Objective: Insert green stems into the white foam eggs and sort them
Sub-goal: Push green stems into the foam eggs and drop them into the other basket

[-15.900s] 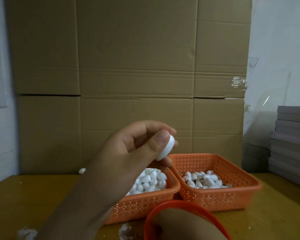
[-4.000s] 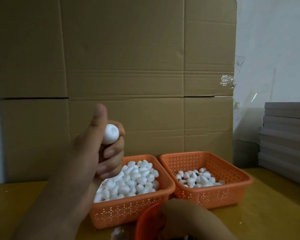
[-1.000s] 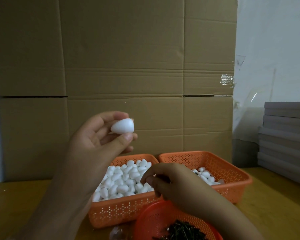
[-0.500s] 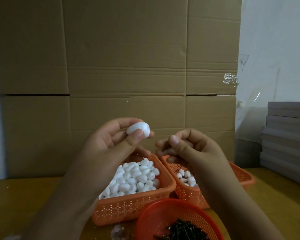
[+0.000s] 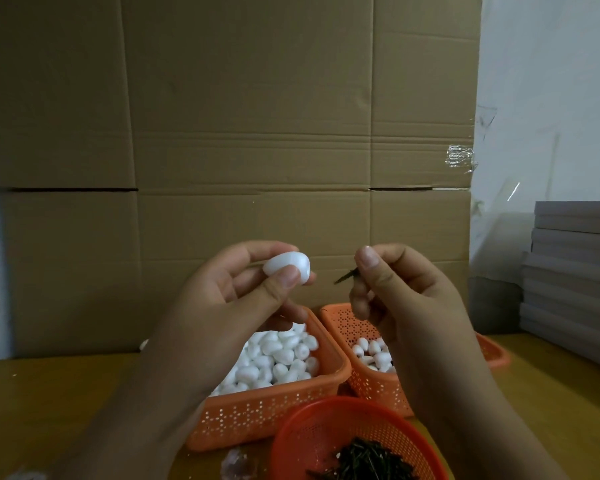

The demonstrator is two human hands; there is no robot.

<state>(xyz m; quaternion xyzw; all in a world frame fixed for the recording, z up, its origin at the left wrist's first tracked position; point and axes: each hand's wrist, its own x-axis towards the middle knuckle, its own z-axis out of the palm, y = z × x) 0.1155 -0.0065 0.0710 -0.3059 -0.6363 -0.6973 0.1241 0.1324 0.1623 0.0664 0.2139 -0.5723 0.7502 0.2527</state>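
Holding station above the baskets, two bare hands face each other at mid-height before a tall brown corrugated cardboard wall (image 5: 250, 133).

Left hand (image 5: 236, 292): thumb and curled fingers pinch one white foam egg (image 5: 286, 267), lying roughly on its side, its rounder end toward the right hand.

Right hand (image 5: 402, 289): thumb and forefinger pinch a short dark green stem (image 5: 345, 276), tip aimed left at the egg. Stem and egg are near but apart; a gap shows between them.

Left orange perforated plastic basket (image 5: 267, 407): rectangular, on the yellow-brown wooden table (image 5: 49, 410), heaped with loose white foam eggs (image 5: 278, 358), below the left hand.

Right orange perforated plastic basket (image 5: 368, 386): just beside the first, their rims seeming to touch; holds a smaller lot of white eggs (image 5: 373, 353), partly hidden by the right wrist. Whether these carry stems is hard to tell at this distance.

Round red-orange mesh bowl (image 5: 312, 438): nearest the viewer, at the bottom edge, containing a pile of dark green stems (image 5: 364, 462).

Stack of flat grey boards (image 5: 575, 271): right edge, on the table.

Scrap of clear tape (image 5: 460, 157): stuck at the cardboard's right edge.
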